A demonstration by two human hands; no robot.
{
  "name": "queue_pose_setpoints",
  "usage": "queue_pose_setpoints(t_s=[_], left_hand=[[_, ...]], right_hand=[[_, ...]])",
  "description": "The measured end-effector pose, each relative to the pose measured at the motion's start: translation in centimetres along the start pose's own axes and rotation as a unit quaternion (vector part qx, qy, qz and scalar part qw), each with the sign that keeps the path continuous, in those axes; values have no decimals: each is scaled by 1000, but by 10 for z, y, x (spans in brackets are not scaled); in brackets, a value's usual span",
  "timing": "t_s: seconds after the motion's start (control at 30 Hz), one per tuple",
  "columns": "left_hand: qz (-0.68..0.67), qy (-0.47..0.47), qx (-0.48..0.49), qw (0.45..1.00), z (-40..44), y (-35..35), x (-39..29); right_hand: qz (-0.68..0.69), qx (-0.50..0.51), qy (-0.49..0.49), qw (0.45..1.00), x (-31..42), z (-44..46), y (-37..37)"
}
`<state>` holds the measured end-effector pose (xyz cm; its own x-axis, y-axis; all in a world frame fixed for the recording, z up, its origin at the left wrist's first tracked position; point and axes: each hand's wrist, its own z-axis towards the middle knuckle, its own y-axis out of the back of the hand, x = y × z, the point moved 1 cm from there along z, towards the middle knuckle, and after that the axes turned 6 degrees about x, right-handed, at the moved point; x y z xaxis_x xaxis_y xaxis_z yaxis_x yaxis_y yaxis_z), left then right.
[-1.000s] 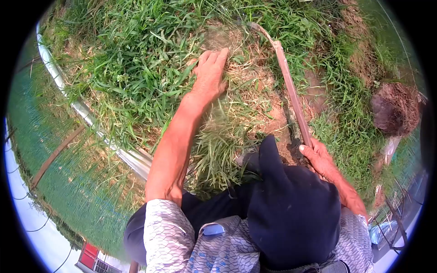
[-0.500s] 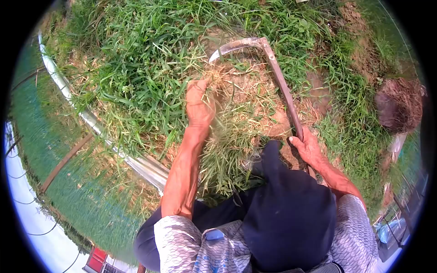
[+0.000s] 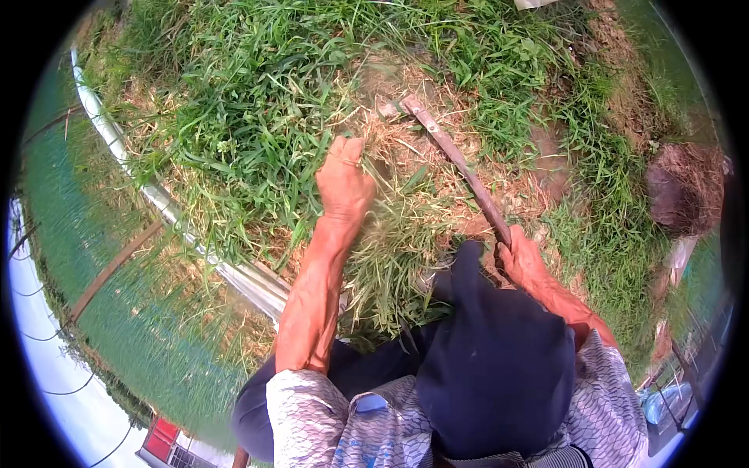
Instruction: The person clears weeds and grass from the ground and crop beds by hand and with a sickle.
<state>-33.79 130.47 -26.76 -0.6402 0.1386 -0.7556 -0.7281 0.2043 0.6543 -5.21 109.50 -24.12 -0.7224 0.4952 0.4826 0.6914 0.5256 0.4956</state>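
Observation:
My left hand (image 3: 345,181) is closed in a fist around a tuft of grass at the edge of the green grass patch (image 3: 250,132). My right hand (image 3: 524,261) grips the lower part of a sickle's wooden handle (image 3: 460,162). The sickle's head (image 3: 396,108) lies just up and right of my left hand, over dry straw and soil; most of its blade is hidden in the straw. Below my left hand, a heap of cut grass (image 3: 394,265) rests in front of my knees.
A long pale plastic-covered edge (image 3: 168,207) runs down the left, with green netting (image 3: 117,335) beyond it. At the right sits a dark clump of roots and soil (image 3: 683,189). Grass grows along the right side. My dark-trousered knee (image 3: 499,366) is at the bottom.
My left hand went from spread fingers to a fist around grass and moved slightly down. The sickle head swung left and down towards my left hand, its blade sinking into the straw.

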Motion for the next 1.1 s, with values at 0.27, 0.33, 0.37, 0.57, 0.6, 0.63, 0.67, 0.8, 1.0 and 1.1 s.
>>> queue_pose_setpoints(t_s=[0.27, 0.33, 0.37, 0.57, 0.6, 0.63, 0.67, 0.8, 1.0, 1.1], left_hand=[[75, -71, -26, 994, -4, 5, -1], [96, -6, 61, 993, -3, 8, -6], [115, -39, 41, 992, -3, 8, -8], [56, -27, 25, 998, -2, 10, -9], [83, -41, 23, 995, -2, 9, -12], [105, -63, 14, 992, -6, 6, -12], [114, -56, 15, 992, -1, 13, -25], [46, -133, 72, 988, 14, 26, -11], [125, 27, 561, 818, -8, 18, -57], [212, -60, 367, 904, -4, 7, -41]], right_hand=[[-19, 23, -16, 999, -10, -4, -3], [-37, 5, -8, 999, -19, -3, -4], [-59, 9, 8, 998, -25, 6, -3], [-44, 22, -44, 998, -22, -6, -4], [-41, 3, -78, 996, -27, -18, 1], [-72, 14, -125, 989, -64, -27, -6], [-49, 38, -122, 991, -83, -40, 4], [74, 37, -95, 992, -45, -29, 23], [134, -55, -54, 988, -23, 3, 1], [181, -43, -64, 981, -31, 9, -1]])
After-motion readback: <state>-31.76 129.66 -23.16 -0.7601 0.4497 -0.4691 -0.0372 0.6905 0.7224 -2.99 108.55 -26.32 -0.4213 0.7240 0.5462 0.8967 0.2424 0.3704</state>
